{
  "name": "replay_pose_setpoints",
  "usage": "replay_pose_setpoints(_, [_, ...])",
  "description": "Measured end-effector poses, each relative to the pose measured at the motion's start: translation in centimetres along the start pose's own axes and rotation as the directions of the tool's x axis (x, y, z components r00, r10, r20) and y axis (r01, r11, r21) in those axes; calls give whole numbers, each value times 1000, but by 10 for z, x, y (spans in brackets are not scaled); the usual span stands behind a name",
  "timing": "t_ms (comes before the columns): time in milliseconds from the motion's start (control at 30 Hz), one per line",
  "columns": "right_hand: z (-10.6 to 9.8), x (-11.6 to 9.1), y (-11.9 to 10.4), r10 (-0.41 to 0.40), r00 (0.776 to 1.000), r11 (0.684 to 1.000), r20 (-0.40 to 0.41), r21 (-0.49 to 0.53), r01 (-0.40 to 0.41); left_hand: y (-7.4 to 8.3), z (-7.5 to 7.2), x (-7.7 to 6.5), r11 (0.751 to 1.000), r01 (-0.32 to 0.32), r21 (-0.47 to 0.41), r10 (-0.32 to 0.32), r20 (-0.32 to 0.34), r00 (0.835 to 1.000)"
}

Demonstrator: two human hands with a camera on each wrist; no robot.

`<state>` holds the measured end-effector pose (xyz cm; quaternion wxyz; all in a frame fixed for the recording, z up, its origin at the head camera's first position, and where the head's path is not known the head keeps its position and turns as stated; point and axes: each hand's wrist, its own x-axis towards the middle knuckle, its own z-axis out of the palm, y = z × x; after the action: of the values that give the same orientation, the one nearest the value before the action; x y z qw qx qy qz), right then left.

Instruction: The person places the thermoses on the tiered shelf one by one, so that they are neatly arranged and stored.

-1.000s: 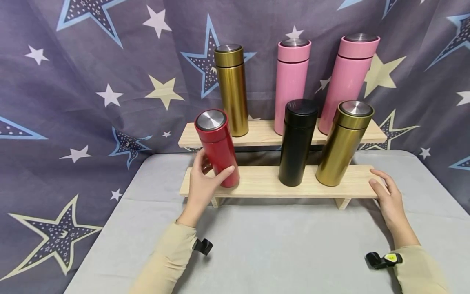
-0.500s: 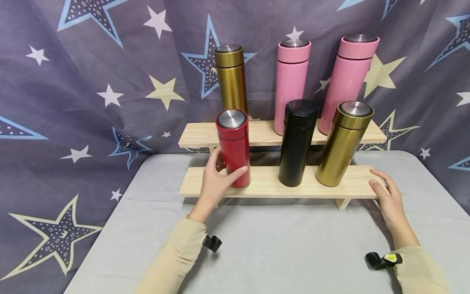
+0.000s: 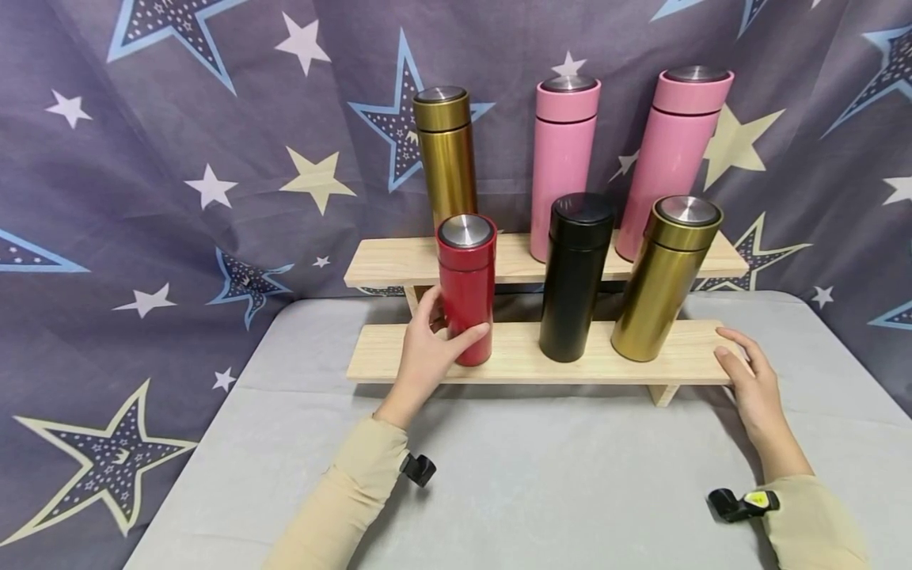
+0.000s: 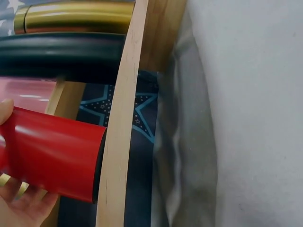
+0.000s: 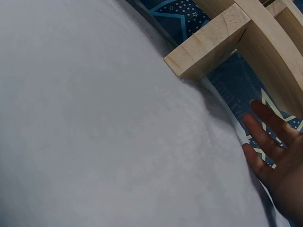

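My left hand (image 3: 426, 352) grips a red thermos bottle (image 3: 466, 297) low on its body, thumb across the front. Upright at the left part of the lower wooden shelf (image 3: 381, 352), the bottle has a steel-topped lid. In the left wrist view, the red bottle (image 4: 57, 151) has its base at the shelf's edge. To its right, apart from it, stand a black thermos (image 3: 573, 293) and a gold thermos (image 3: 659, 297). My right hand (image 3: 758, 388) rests at the shelf's right end, its fingers fairly straight. In the right wrist view, several fingers (image 5: 267, 142) extend beside the shelf.
Behind, the upper wooden shelf (image 3: 392, 257) bears another gold thermos (image 3: 449, 166) and two pink ones, the middle pink thermos (image 3: 563, 174) and the right pink thermos (image 3: 673, 158). A grey cloth (image 3: 541, 475) covers the table. A star-patterned curtain (image 3: 242, 95) hangs at the back.
My left hand has moved the red thermos to the right along the lower shelf, now in front of the rear gold one. My right hand has stayed in place.
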<state>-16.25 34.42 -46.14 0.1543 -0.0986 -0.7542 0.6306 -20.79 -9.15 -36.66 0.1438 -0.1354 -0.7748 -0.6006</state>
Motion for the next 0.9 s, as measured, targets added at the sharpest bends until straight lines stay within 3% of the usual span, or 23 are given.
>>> replay_pose_setpoints(167, [0,0,0,-5,1000,999,-3,-36,5,-2,0,2,1000,14,-20,-14,14,1000])
replay_pose_setpoints(433, [0,1,1,-11,1000,998,-3,-63,11,-11,-7,8,994,66,-90,-57,96,994])
replay_pose_setpoints(633, [1,1,2,-15,1000,997,-10,-75,14,-14,-10,9,994,75,-77,-63,145,987])
replay_pose_setpoints(900, [3,1,2,-15,1000,998,-17,-64,14,-16,-12,6,998,68,-9,-66,142,988])
